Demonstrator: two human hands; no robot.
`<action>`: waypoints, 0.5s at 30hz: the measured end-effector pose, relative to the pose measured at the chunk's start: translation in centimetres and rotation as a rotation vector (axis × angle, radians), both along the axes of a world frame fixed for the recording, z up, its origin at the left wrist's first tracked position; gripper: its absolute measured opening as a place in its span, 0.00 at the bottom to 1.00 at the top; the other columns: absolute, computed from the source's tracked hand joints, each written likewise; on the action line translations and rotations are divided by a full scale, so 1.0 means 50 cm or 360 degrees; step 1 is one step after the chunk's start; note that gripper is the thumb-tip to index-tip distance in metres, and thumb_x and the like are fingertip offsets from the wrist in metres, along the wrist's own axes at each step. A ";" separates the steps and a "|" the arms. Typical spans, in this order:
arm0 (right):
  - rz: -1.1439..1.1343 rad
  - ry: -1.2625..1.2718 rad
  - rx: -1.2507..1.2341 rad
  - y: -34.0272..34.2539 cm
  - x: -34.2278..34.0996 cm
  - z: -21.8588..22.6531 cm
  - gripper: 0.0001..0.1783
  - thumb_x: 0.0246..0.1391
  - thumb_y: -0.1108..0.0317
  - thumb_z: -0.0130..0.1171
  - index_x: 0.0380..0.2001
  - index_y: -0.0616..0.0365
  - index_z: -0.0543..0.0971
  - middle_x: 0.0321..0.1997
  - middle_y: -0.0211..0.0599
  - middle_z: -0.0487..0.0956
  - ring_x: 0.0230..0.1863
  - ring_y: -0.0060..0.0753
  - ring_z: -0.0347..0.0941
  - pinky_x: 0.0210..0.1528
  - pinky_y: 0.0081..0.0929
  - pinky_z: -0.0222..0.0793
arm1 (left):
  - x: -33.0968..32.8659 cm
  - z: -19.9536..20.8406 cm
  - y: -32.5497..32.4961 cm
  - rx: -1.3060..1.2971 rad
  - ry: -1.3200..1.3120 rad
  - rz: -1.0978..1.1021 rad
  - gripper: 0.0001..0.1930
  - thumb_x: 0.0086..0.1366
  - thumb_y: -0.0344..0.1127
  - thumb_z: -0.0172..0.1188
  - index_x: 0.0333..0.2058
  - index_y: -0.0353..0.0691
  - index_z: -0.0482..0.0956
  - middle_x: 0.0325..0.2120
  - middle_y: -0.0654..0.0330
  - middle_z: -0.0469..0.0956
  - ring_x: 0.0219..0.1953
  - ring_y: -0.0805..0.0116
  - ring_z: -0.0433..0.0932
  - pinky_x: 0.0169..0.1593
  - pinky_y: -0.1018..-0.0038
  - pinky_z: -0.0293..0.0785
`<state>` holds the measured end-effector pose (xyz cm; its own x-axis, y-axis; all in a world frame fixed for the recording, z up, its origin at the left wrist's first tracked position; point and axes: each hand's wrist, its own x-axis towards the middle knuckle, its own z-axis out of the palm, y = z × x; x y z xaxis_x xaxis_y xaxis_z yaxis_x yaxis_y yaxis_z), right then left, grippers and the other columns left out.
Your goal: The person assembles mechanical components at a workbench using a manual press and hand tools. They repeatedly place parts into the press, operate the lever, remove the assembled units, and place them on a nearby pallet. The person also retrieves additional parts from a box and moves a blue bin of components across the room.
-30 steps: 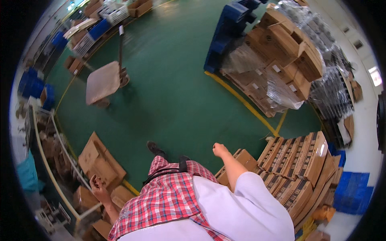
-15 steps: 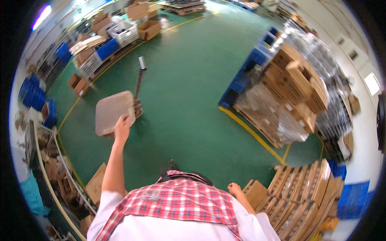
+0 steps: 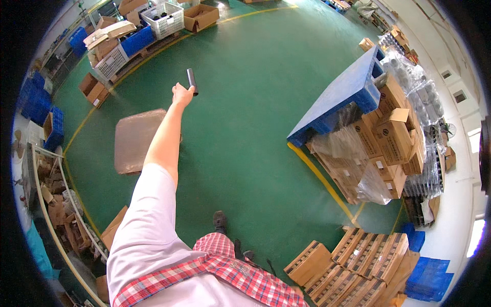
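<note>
My left hand (image 3: pixel 182 95) is stretched far forward, its fingers closed around the lower end of a dark, bar-shaped handle (image 3: pixel 192 80). Below and left of that hand stands a low, square load with a flat grey-brown top (image 3: pixel 137 135), partly covered by my left forearm. The pole under the handle, which showed beside the load a moment before, is hidden behind my hand and arm. My right hand does not show clearly; the red checked apron (image 3: pixel 240 279) fills that side of my body.
A blue pallet (image 3: pixel 340 92) leans against stacked cartons (image 3: pixel 391 138) with loose clear wrap on the right. More cartons (image 3: pixel 353 261) are piled at lower right. Crates and open boxes (image 3: pixel 199 18) line the far left. A railed bin (image 3: pixel 61 204) of scraps stands at left.
My left hand has left the top of the square load and moved forward and right to the handle. My body has turned, and the right hand has dropped out of sight.
</note>
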<state>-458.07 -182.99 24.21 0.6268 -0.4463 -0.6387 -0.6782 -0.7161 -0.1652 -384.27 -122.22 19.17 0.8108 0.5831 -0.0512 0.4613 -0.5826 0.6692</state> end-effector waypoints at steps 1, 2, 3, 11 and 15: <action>-0.0085 0.0147 -0.0011 0.004 -0.003 0.009 0.19 0.55 0.58 0.51 0.42 0.61 0.77 0.30 0.52 0.80 0.34 0.54 0.78 0.40 0.42 0.73 | 0.019 -0.011 -0.006 -0.0014 0.0064 -0.0017 0.45 0.56 0.53 0.62 0.63 0.29 0.52 0.62 0.39 0.54 0.62 0.45 0.61 0.63 0.60 0.61; -0.0156 0.0242 0.0003 0.009 -0.006 0.015 0.19 0.55 0.58 0.50 0.42 0.61 0.77 0.30 0.52 0.80 0.34 0.54 0.78 0.40 0.42 0.73 | 0.045 -0.025 -0.004 -0.0051 0.0140 -0.0002 0.47 0.55 0.52 0.63 0.63 0.29 0.49 0.62 0.39 0.53 0.61 0.44 0.62 0.62 0.60 0.62; -0.0206 0.0314 0.0000 0.011 -0.003 0.015 0.19 0.55 0.58 0.50 0.42 0.61 0.77 0.30 0.53 0.80 0.34 0.54 0.78 0.40 0.43 0.73 | 0.066 -0.045 -0.006 -0.0069 0.0073 0.0095 0.47 0.53 0.50 0.64 0.63 0.29 0.51 0.61 0.39 0.55 0.60 0.43 0.64 0.62 0.59 0.63; -0.0432 0.0461 0.0096 0.020 0.063 0.036 0.19 0.55 0.58 0.50 0.40 0.62 0.77 0.31 0.55 0.79 0.36 0.57 0.77 0.40 0.44 0.72 | 0.140 -0.071 -0.034 -0.0500 0.0199 0.0381 0.26 0.55 0.38 0.57 0.50 0.34 0.64 0.41 0.45 0.77 0.35 0.54 0.82 0.29 0.69 0.83; -0.0454 0.0434 0.0138 0.004 0.080 0.033 0.18 0.55 0.58 0.49 0.40 0.62 0.77 0.32 0.56 0.79 0.37 0.58 0.77 0.40 0.45 0.72 | 0.128 -0.117 -0.015 -0.0249 0.0190 0.0264 0.23 0.57 0.37 0.54 0.50 0.36 0.64 0.43 0.40 0.76 0.44 0.45 0.78 0.44 0.56 0.76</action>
